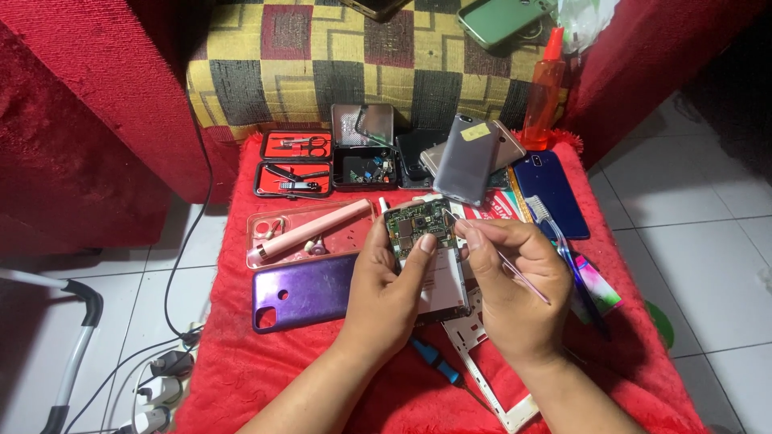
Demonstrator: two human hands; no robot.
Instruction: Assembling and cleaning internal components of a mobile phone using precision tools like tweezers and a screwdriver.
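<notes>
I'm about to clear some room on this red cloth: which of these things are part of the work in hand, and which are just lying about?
In use:
- opened phone, circuit board exposed, held in left hand
- thin pink tool, gripped by right hand, tip at the board

Lying about:
- purple phone cover
- grey phone back
- blue phone
- orange spray bottle
- red tool case
- blue screwdriver
</notes>
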